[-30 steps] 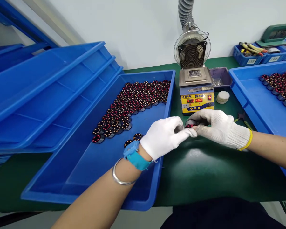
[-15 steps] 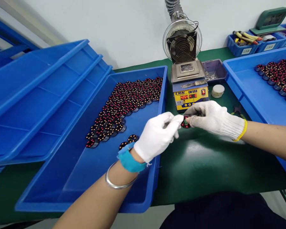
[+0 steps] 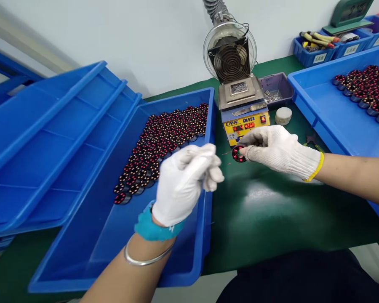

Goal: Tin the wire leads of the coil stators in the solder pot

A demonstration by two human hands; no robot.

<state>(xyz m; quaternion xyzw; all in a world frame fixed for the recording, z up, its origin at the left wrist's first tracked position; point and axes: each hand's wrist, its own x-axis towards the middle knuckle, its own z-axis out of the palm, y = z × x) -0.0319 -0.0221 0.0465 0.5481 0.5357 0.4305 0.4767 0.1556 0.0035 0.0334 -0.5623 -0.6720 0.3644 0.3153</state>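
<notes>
My right hand (image 3: 271, 151), in a knitted white glove with a yellow cuff, pinches a round black part with red windings (image 3: 238, 154) just in front of the yellow-faced solder pot (image 3: 246, 126). My left hand (image 3: 186, 181), in a thin white glove, is over the right wall of the left blue tray (image 3: 205, 235). Its thumb and forefinger are pressed together, and anything between them is too small to see. Many similar round parts (image 3: 170, 130) lie in rows in that tray.
Blue trays (image 3: 50, 143) lean stacked at the left. A fan with a duct (image 3: 232, 63) stands behind the pot. Right of it are a purple bin (image 3: 279, 86), a white round block (image 3: 283, 115), pliers (image 3: 312, 141), tool boxes (image 3: 316, 54) and another blue tray (image 3: 328, 101).
My left hand has let go of the round part and moved left, away from my right hand. The part stays in my right hand. The whole view has shifted slightly.
</notes>
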